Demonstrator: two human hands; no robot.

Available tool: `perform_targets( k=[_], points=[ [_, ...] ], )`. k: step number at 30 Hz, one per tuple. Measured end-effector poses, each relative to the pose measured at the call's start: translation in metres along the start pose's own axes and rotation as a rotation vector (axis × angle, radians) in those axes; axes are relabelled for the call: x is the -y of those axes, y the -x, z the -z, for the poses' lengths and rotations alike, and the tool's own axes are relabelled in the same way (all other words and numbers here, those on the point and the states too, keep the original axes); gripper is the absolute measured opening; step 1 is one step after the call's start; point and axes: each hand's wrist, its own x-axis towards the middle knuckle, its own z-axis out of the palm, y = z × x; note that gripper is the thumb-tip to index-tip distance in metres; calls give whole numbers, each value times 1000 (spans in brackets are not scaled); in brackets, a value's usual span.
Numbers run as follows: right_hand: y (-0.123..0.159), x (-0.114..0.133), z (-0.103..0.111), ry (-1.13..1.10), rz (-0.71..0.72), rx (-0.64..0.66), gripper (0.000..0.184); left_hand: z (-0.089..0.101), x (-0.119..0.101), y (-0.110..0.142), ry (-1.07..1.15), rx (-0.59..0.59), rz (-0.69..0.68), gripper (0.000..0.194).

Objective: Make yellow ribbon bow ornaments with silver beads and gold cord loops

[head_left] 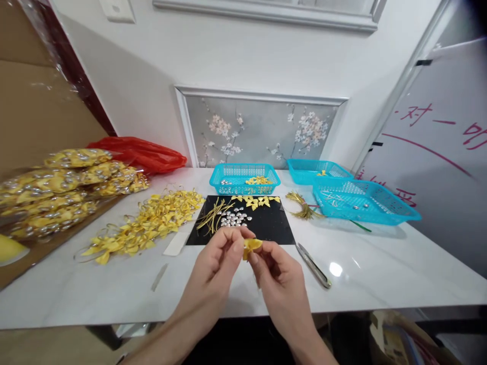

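Between my two hands is a small yellow flower, held up in front of the black mat. My left hand pinches its left side with thumb and forefinger. On the other side, my right hand grips it from the right and below; the curled fingers hide part of it. Just beyond lie silver beads, thin gold-green wires and a row of yellow petal pieces on the mat. Thread snips rest on the table to the right of my right hand.
A pile of yellow flowers on stems covers the left of the table, beside bagged flowers and a red plastic bag. Blue baskets stand at the back and right. A wire bundle lies right of the mat.
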Motion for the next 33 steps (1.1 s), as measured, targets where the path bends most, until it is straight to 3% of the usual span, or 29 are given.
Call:
perform_targets(
  k=[2,6,10,13,17,19,21,24,27,33],
  points=[
    [0,-2,3,99,163,-17,11,10,0,4,127,30,59,26],
    [-4,-2,9,256,557,70,25,30,3,8,331,183,399,27],
    [-9,-3,7,345,735,175,27,41,11,11,401,304,544,32],
    [-5,-5,5,342,639,170,26,43,17,15,466,263,550,32],
    [9,-3,5,213,176,152,14,42,23,21,396,66,400,23],
    [14,0,3,116,-15,202,19,40,24,23,317,7,317,14],
    [17,1,0,20,-146,225,27,39,24,26,273,27,287,9],
    [18,-1,-4,-165,-283,210,33,38,22,28,330,49,353,13],
    [22,-3,-3,-214,-268,142,27,38,20,28,483,-2,482,21],
    [28,6,1,-15,51,6,20,41,17,28,797,-30,618,22]
  ],
)
